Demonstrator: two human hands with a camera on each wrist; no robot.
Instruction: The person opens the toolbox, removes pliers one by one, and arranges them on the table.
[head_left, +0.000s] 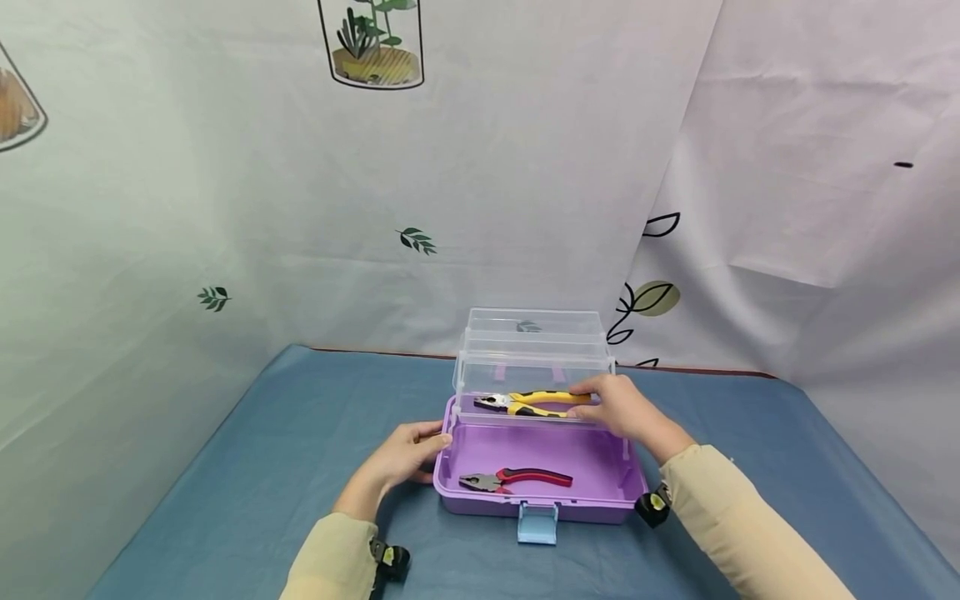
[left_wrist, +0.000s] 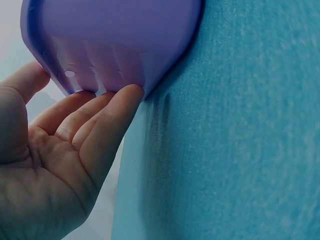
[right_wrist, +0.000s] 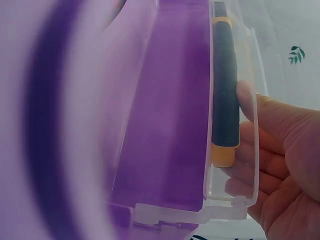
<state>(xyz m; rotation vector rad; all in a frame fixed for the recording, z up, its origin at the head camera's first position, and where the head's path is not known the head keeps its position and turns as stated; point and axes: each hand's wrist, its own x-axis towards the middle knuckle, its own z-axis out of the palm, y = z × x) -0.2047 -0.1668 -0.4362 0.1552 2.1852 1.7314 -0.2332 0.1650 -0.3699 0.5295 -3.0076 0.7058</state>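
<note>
While pale cloth (head_left: pixel 525 167) printed with leaves and plant jars hangs behind and at the sides, a blue-covered table (head_left: pixel 225 500) fills the lower part of the scene. On it sits a purple toolbox (head_left: pixel 540 450), open, its bare purple floor facing the viewer. A see-through lid (head_left: pixel 536 333) stands raised at the back, and a clear tray (right_wrist: pixel 217 189) lies above the rear of the box.

The person's left hand (head_left: pixel 401 454) grips the left end of the toolbox: the thumb rests on the rim, and the fingers, slightly bent and set close together, press against the outer wall. The right hand (head_left: pixel 618 406) is at the right side of the tray, pinching the handle ends of a pair of yellow-and-black pliers (head_left: pixel 543 397) between thumb and fingers, with only a small gap from one to the other. These pliers lie within the tray, metal nose pointing left.

A second pair, the red-and-black pliers (head_left: pixel 502 478), lies on the toolbox floor near the front left, its nose also to the left, touched by neither hand. Smallest, a light blue latch (head_left: pixel 537 523) hangs down outside the front wall.
</note>
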